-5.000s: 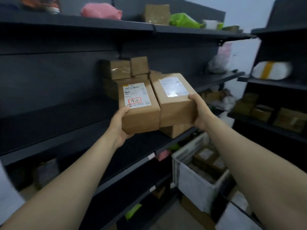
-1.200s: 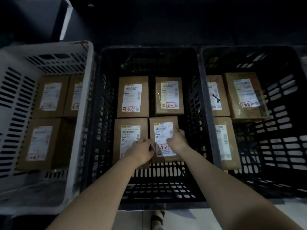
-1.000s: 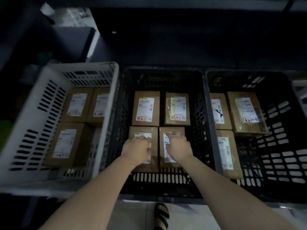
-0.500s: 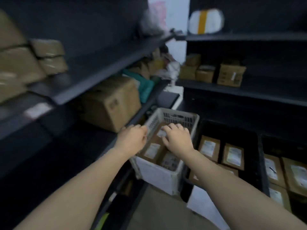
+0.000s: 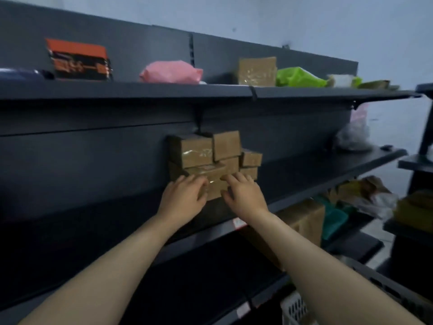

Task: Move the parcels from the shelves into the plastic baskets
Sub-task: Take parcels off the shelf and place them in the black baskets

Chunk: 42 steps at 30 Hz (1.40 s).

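Observation:
A stack of brown cardboard parcels [image 5: 212, 152] stands on the dark middle shelf [image 5: 328, 177] against its back panel. My left hand [image 5: 184, 198] and my right hand [image 5: 243, 195] reach up side by side to the lowest front parcel [image 5: 214, 184] of the stack. Both hands have spread fingers and their fingertips rest on or just at that parcel; neither hand holds anything. A corner of the white plastic basket [image 5: 294, 310] shows at the bottom, beside a black basket rim [image 5: 384, 285].
The top shelf [image 5: 164, 90] carries an orange-black box [image 5: 78, 59], a pink bag [image 5: 171, 72], a taped brown box [image 5: 256, 71] and a green bag [image 5: 298, 77]. A large carton [image 5: 302, 221] and bags sit on the lower shelf. Another shelf unit [image 5: 419, 160] stands at the right.
My hands have left the parcels in the black basket, risen empty past the white basket and now reach the parcel stack on the middle shelf. My view has swung up from the baskets.

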{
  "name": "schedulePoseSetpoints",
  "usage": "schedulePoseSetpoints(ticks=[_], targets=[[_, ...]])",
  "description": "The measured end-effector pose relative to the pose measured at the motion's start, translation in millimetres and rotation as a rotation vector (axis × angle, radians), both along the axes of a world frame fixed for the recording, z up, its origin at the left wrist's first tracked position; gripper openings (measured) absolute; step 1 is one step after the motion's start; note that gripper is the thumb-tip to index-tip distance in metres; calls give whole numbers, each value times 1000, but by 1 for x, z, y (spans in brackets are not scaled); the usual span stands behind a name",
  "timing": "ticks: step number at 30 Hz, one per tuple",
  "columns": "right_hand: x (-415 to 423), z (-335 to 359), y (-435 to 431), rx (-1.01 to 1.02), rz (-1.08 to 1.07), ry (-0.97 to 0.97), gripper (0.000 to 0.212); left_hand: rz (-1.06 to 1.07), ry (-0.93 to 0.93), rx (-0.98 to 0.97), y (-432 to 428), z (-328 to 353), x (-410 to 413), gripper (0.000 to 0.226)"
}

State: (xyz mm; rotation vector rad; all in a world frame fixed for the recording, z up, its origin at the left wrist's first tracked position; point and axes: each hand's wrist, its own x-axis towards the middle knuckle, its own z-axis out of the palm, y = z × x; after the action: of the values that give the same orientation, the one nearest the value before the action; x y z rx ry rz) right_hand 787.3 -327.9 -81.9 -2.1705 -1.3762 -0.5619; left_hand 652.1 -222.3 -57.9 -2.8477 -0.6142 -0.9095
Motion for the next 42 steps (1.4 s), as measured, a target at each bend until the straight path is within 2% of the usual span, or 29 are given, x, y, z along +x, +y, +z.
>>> schedulePoseSetpoints(ticks=[6,9,12,15,17,20,21,23,28,37,40,42], targets=[[39,31,65,18,104,-7,51,158,-84,-305,59,23,17,46],[56,48,91,52,116,-78,51,207,-165,-410,83,32,32,58],[67,63,113,99,88,-217,49,250,-154,-398,99,41,46,72],[79,75,128,92,90,-330,58,242,-130,-361,110,47,69,81],[85,81,137,10,85,-375,64,197,-251,-547,121,49,87,81],[87,84,146,-141,71,-413,61,115,-537,-1078,132,51,104,70],[86,83,148,-154,81,-411,58,94,-571,-1233,132,50,106,62],[85,79,149,-124,120,-392,54,55,-585,-1383,133,48,110,55],[80,72,146,-59,249,-300,51,-10,-790,-1482,136,43,118,60],[56,65,142,66,509,-142,53,15,-1138,-1316,137,43,86,25],[54,60,141,22,431,-74,58,95,-1274,-1285,144,39,50,14],[57,51,142,-119,322,-74,53,154,-1311,-1232,147,31,26,14]])
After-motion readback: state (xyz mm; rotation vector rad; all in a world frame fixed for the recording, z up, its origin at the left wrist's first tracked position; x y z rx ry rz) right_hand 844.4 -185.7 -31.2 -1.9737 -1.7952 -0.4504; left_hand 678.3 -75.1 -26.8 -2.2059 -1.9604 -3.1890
